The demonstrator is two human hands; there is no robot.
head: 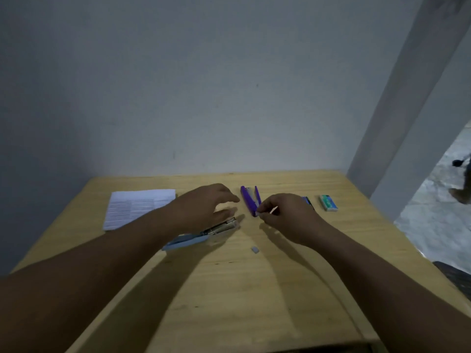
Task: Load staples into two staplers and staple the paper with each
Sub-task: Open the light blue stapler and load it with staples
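From the head camera I have both hands out over the wooden table. My right hand has thumb and forefinger pinched together on a small pale piece, which I take to be a short strip of staples, though it is too small to be sure. Just beyond that pinch, nearly touching it, lies the purple stapler, hinged open in a narrow V with its channel exposed. My left hand hovers with fingers spread apart and holds nothing; directly beneath its fingers sits the light blue stapler, also swung open with its metal magazine showing. Nearer me than the right-hand pinch a small grey bit lies loose on the table. Past the right knuckles I see a dark blue staple box, and further right a green and white staple box. The printed paper lies flat to the far side of my left wrist.

My judgement: loading is under way. I cannot tell if either magazine is filled, both staplers need closing, and stapling the paper appears still to come.
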